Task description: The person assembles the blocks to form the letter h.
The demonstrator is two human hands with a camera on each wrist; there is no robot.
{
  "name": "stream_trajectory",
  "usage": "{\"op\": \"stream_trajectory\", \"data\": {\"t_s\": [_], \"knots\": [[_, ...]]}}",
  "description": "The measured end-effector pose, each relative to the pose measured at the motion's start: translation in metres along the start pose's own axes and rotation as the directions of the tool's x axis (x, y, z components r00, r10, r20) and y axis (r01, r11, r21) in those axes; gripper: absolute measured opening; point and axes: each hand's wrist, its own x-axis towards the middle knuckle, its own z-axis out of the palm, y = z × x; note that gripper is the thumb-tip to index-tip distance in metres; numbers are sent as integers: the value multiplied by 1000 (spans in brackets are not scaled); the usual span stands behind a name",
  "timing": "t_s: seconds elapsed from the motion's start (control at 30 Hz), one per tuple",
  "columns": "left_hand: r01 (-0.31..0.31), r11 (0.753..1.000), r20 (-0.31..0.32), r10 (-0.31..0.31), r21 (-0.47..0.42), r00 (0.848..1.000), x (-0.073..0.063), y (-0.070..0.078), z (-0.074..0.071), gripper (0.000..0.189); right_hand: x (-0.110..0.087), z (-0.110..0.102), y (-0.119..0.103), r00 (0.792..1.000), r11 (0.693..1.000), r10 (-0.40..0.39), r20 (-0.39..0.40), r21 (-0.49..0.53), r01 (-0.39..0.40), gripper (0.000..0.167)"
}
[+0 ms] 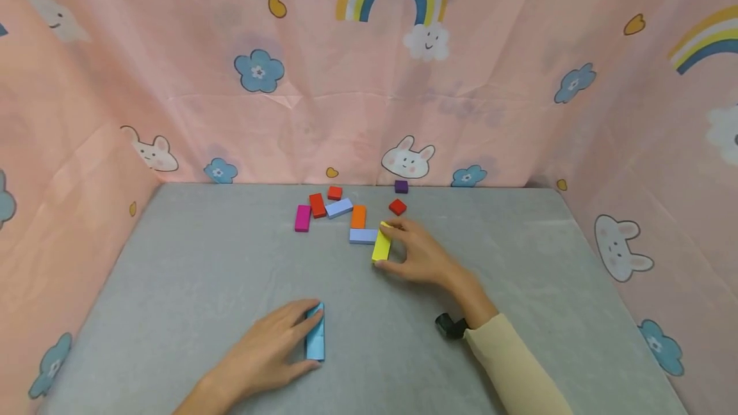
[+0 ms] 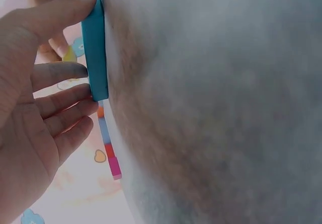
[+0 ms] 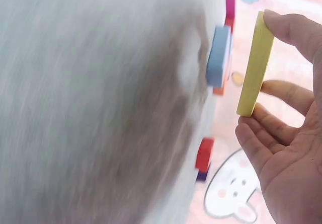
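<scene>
My left hand (image 1: 265,348) pinches a light blue block (image 1: 315,335) end to end near the front of the table. Its thumb is at one end and its fingers at the other, as the left wrist view also shows on the block (image 2: 95,53). My right hand (image 1: 423,252) pinches a yellow block (image 1: 382,245) by its two ends. The right wrist view shows the yellow block (image 3: 255,65) raised off the table. In the head view it overlaps the right end of a periwinkle block (image 1: 362,236). An orange block (image 1: 359,216) sits right behind that one.
Left of the orange block, another periwinkle block (image 1: 339,208), a red block (image 1: 318,205) and a magenta block (image 1: 302,218) lie in a row. Small red blocks (image 1: 335,193) (image 1: 398,207) and a purple block (image 1: 401,187) lie near the pink backdrop (image 1: 323,127) at the grey table's (image 1: 202,261) back edge.
</scene>
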Motion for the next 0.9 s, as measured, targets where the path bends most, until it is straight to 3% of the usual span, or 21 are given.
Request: {"op": "stream_trajectory", "data": {"t_s": [0.37, 0.57, 0.77, 0.9], "knots": [[23, 1000, 54, -24, 16, 998, 0, 8, 0, 77, 5, 13, -32, 991, 991, -130, -32, 39, 131, 73], [42, 999, 31, -42, 10, 999, -7, 10, 1, 73, 13, 19, -50, 987, 986, -160, 5, 41, 159, 72], [1, 1000, -24, -1, 17, 1000, -10, 12, 3, 64, 19, 31, -63, 979, 978, -201, 29, 59, 199, 70], [-8, 1000, -20, 9, 21, 1000, -7, 14, 5, 63, 20, 39, -67, 975, 973, -218, 51, 84, 214, 70]]}}
